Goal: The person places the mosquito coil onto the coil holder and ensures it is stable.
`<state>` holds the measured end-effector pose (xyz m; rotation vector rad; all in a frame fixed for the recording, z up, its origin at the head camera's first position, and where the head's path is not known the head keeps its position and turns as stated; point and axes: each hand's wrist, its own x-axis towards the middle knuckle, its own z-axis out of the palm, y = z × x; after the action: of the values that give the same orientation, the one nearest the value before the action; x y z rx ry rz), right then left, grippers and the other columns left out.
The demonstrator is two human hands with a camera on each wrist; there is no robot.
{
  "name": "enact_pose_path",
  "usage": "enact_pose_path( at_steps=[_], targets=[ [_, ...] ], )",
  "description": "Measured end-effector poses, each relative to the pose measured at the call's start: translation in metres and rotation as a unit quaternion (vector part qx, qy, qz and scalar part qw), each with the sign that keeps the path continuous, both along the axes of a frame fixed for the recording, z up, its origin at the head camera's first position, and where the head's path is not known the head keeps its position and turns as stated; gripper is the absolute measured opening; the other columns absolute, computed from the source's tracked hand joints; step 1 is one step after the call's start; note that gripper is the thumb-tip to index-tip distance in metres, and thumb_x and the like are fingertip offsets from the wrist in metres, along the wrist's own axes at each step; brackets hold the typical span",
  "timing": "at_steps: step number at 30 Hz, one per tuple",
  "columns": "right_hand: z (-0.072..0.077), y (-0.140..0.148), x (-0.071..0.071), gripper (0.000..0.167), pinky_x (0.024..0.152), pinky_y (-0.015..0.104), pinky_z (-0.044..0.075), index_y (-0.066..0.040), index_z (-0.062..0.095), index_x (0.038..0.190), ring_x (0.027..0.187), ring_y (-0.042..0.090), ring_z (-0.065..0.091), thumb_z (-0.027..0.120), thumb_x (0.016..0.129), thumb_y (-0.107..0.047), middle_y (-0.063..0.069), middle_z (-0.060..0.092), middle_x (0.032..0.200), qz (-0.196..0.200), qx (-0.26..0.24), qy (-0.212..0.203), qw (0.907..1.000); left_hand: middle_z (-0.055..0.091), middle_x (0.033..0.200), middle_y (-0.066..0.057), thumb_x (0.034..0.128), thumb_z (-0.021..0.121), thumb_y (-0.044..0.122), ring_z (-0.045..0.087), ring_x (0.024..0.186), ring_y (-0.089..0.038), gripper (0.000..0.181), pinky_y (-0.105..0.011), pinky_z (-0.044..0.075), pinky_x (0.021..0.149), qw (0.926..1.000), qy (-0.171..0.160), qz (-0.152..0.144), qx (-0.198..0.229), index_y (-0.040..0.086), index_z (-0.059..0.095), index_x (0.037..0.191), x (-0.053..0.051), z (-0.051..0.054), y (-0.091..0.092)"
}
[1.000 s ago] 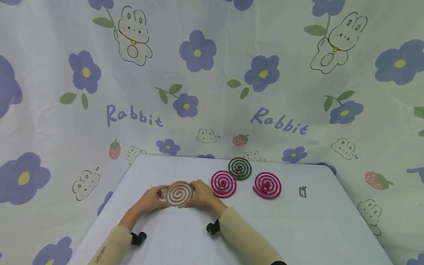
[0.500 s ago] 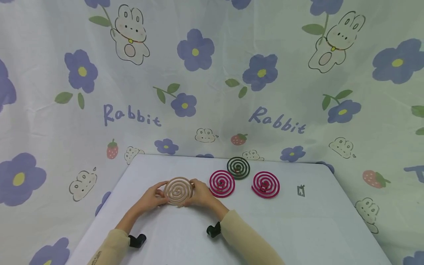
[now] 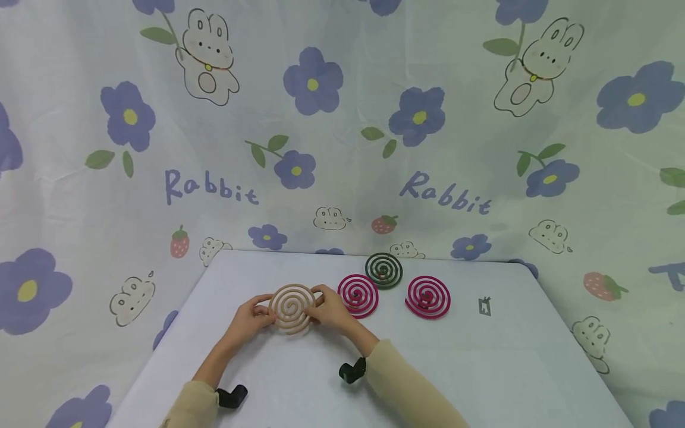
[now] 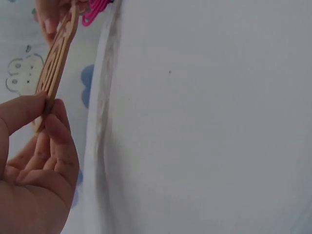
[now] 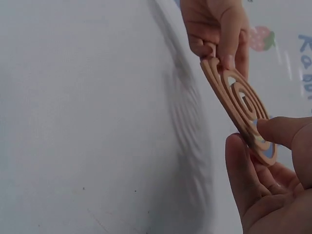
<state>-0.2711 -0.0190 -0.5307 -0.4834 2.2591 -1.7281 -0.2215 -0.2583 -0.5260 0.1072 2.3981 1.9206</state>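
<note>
A tan mosquito coil (image 3: 291, 306) is held up off the table between both hands, its spiral face toward the head camera. My left hand (image 3: 248, 321) pinches its left edge between thumb and fingers; the left wrist view shows the coil (image 4: 54, 63) nearly edge-on. On the opposite side my right hand (image 3: 333, 312) pinches the coil, thumb (image 5: 278, 130) on the spiral face and fingers behind. Just right of that hand a magenta mosquito coil (image 3: 358, 296) lies on the table. A dark green coil (image 3: 383, 271) lies behind it, and another magenta coil (image 3: 428, 297) farther right.
The table (image 3: 481, 380) has a white surface. A small dark outlined mark (image 3: 484, 307) shows on its right part. Behind stands a curtain (image 3: 353, 178) printed with flowers and rabbits. A black device (image 3: 232, 396) sits at the left wrist, another (image 3: 352, 371) at the right.
The tan coil has risen slightly and shifted a little right within the last half second. My right thumb now lies farther in on its face. The coils on the table stay put.
</note>
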Motion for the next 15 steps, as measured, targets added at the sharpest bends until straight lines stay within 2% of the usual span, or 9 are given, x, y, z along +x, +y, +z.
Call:
enact_pose_path(
  at_steps=[2,4,8,11,15],
  targets=[
    [0.003,0.001,0.001,0.041,0.055,0.032,0.057,-0.002,0.053,0.119,0.061,0.018,0.066,0.075,0.084,-0.005,0.008,0.060,0.083,-0.005,-0.017,-0.017,0.9997,0.067,0.093,-0.027,0.0846,0.070,-0.005,0.065,0.077,-0.021,0.057,-0.027,0.053,0.067,0.9998,-0.004,0.020,0.007,-0.012,0.043,0.134,0.001,-0.003,0.002],
    [0.005,0.002,0.003,0.040,0.055,0.034,0.057,-0.002,0.053,0.116,0.061,0.020,0.066,0.075,0.084,-0.004,0.009,0.060,0.084,-0.009,-0.039,-0.036,0.9985,0.069,0.092,-0.020,0.0853,0.072,0.001,0.064,0.075,-0.015,0.057,-0.025,0.052,0.066,0.9987,-0.011,0.046,0.019,-0.009,0.045,0.134,-0.001,-0.012,0.002],
    [0.008,0.005,0.003,0.056,0.056,0.038,0.057,-0.002,0.046,0.131,0.059,0.020,0.065,0.075,0.083,0.000,0.011,0.060,0.086,0.002,-0.090,-0.076,0.9930,0.069,0.092,-0.011,0.0855,0.074,0.006,0.062,0.076,-0.010,0.058,-0.023,0.051,0.067,0.9930,-0.032,0.087,0.073,-0.005,0.046,0.135,0.003,-0.013,0.009],
    [0.009,0.008,0.005,0.069,0.057,0.037,0.058,-0.005,0.039,0.142,0.059,0.019,0.065,0.075,0.083,0.002,0.011,0.059,0.086,0.013,-0.115,-0.092,0.9890,0.068,0.095,-0.006,0.0862,0.071,0.002,0.063,0.082,-0.009,0.061,-0.022,0.052,0.072,0.9835,-0.046,0.092,0.149,-0.005,0.042,0.139,0.007,-0.013,0.014],
    [0.012,0.010,0.008,0.070,0.057,0.038,0.058,-0.004,0.040,0.142,0.060,0.019,0.066,0.074,0.082,0.003,0.010,0.058,0.085,0.016,-0.145,-0.097,0.9846,0.067,0.098,-0.001,0.0886,0.064,-0.007,0.064,0.090,-0.009,0.060,-0.022,0.052,0.081,0.9631,-0.055,0.089,0.248,-0.008,0.036,0.142,0.011,-0.012,0.021]
  ],
)
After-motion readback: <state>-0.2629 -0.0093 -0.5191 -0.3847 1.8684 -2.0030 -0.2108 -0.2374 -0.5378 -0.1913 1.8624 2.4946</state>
